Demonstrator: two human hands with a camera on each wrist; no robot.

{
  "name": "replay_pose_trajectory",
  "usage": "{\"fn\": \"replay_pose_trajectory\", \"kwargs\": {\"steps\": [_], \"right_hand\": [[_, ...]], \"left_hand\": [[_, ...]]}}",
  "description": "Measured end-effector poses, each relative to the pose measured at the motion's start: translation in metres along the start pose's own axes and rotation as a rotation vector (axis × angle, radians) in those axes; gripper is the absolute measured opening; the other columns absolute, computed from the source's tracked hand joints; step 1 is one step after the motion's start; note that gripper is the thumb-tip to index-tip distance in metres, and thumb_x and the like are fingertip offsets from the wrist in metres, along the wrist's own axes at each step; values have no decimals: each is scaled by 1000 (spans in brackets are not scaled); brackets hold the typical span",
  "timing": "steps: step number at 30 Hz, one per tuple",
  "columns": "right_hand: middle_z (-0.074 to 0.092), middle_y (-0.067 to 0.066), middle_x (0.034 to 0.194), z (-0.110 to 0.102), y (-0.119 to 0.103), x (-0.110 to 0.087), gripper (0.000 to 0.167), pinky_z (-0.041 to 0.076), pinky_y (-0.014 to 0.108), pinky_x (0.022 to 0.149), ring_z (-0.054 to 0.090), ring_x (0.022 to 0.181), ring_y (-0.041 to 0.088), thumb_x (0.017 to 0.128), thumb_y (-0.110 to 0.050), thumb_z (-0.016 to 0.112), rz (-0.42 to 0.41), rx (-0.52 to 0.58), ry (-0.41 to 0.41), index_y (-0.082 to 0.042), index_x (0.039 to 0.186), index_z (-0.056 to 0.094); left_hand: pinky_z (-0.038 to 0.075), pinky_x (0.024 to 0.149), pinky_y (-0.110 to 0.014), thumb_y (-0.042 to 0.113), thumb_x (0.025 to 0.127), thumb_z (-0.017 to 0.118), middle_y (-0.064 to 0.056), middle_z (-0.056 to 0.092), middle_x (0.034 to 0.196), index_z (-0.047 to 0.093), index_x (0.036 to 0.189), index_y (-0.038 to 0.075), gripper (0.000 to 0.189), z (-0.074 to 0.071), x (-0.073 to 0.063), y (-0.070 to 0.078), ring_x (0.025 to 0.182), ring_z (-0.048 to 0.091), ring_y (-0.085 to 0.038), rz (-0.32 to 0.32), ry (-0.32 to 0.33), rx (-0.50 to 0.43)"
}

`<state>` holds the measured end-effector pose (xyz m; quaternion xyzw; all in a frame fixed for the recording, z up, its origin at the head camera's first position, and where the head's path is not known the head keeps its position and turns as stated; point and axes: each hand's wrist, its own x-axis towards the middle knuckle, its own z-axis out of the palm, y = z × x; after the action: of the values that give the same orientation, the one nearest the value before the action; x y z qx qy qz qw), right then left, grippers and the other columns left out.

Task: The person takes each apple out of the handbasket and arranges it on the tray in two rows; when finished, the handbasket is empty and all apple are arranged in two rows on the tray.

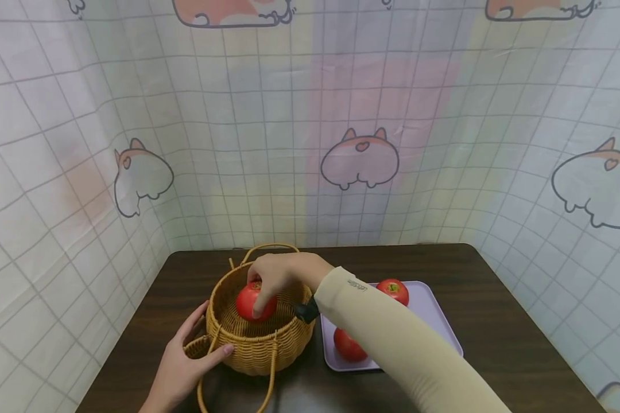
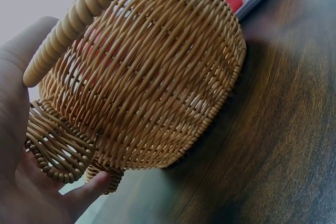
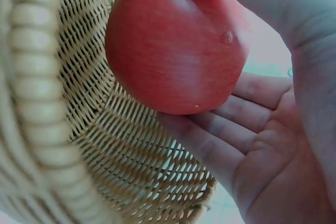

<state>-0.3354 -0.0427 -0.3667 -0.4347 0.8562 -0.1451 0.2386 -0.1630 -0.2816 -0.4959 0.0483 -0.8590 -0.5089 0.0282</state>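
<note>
A wicker basket (image 1: 253,347) with thin looped handles stands on the dark table. Inside its rim, my right hand (image 1: 281,274) grips a red apple (image 1: 248,301), thumb on one side and fingers on the other. In the right wrist view the same apple (image 3: 173,45) is held above the woven basket floor (image 3: 126,140). My left hand (image 1: 181,361) holds the basket at its left side, thumb in front and fingers further back. From the left wrist, the woven wall (image 2: 157,72) and a small wicker ear (image 2: 60,148) show close to that hand (image 2: 31,192).
To the right of the basket lies a pale purple tray (image 1: 439,324). An apple (image 1: 394,291) sits at its back and another apple (image 1: 348,346) at its front left, both partly behind my right sleeve (image 1: 392,332). A patterned cloth (image 1: 268,172) hangs behind the table (image 1: 506,321).
</note>
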Motion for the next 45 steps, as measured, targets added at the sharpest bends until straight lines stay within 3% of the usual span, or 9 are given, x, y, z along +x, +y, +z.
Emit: {"fn": "replay_pose_trajectory", "kwargs": {"steps": [10,21,27,37,45], "right_hand": [[71,-4,129,4,13,-22,72,59,25,94,65,114,9,85,-48,93,-46,18,158,-14,143,69],[74,-11,130,18,31,-57,68,60,29,101,68,116,5,84,-49,95,-86,164,321,-23,141,69],[71,-10,139,23,38,-83,73,60,35,106,68,124,7,85,-52,94,-91,243,406,-27,148,66],[72,-13,137,38,53,-122,62,63,35,106,71,128,7,86,-41,96,-142,392,524,-31,141,68],[74,-11,137,48,63,-157,64,62,42,109,74,127,11,86,-37,98,-88,479,616,-35,143,68]], "left_hand": [[36,124,-78,53,91,92,-13,34,181,30,175,42,105,-1,-1,3,167,31,-44,3,-3,1],[39,123,-76,52,92,91,-12,34,181,30,175,43,104,3,-2,1,166,32,-45,3,-9,-15],[38,124,-77,52,92,91,-12,34,181,29,176,40,105,0,-3,2,166,32,-45,0,-3,-16],[41,123,-74,52,94,90,-13,33,181,28,176,42,103,1,-3,2,165,34,-45,17,-2,-16],[41,123,-75,51,94,90,-13,31,182,28,176,42,103,1,-3,2,165,33,-47,17,-7,-24]]}}
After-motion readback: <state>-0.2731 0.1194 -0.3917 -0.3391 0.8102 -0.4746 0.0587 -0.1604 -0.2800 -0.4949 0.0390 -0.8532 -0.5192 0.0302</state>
